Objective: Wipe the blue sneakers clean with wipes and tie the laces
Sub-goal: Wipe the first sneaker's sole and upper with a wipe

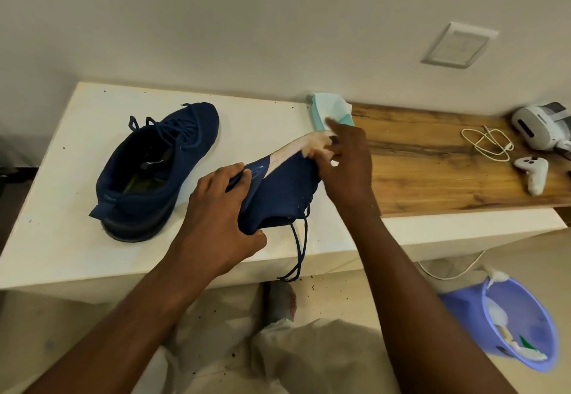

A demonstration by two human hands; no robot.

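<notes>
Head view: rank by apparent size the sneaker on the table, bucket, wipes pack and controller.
1. Sneaker
2. Bucket, nearly as large; wide-angle edge stretch makes this unsure
3. Wipes pack, partly hidden by the right hand
4. Controller, close to the pack

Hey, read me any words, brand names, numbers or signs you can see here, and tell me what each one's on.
No text here can be read.
Sneaker on the table: pale mark on its insole, too blurred to read.
Sock: red print, too blurred to read.
Wipes pack: no lettering shows.
</notes>
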